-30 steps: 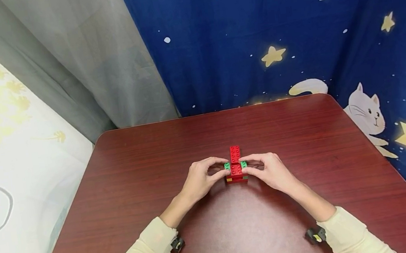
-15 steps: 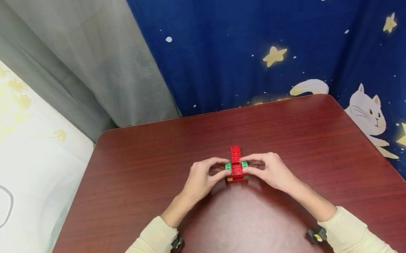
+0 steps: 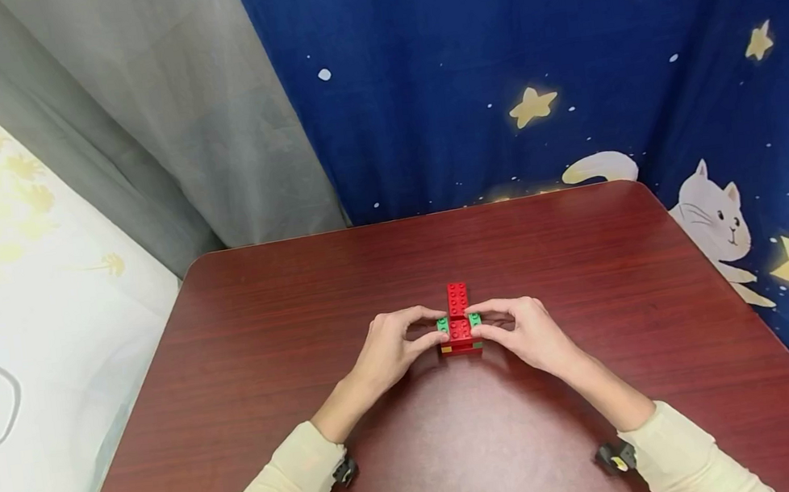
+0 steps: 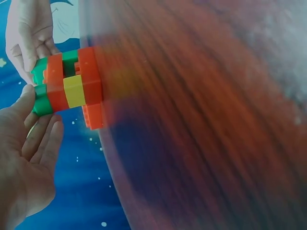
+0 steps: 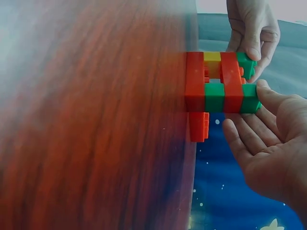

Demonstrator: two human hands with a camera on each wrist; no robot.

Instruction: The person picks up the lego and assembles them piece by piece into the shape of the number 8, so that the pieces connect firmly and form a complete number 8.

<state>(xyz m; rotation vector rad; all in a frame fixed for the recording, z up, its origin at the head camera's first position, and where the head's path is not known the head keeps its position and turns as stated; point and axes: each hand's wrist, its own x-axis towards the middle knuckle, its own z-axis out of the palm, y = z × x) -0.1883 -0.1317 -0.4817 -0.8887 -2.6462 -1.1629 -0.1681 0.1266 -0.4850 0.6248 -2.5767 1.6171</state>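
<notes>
In the head view a small stack of toy building bricks stands on the table. Its upper red brick (image 3: 459, 329) carries a left green brick (image 3: 442, 324) and a right green brick (image 3: 475, 319), one at each end. My left hand (image 3: 386, 351) pinches the left green brick between thumb and fingers. On the other side my right hand (image 3: 538, 333) pinches the right green brick the same way. Under the upper red brick, the wrist views show a yellow brick (image 4: 74, 91) and a lower green brick (image 5: 214, 97), with a gap between, on a bottom red brick (image 5: 194, 82).
Behind the stack a lower red brick (image 3: 457, 297) sticks out towards the far side of the dark red wooden table (image 3: 285, 307). A grey curtain (image 3: 205, 121) and a blue star-patterned curtain (image 3: 421, 97) hang past the table's far edge.
</notes>
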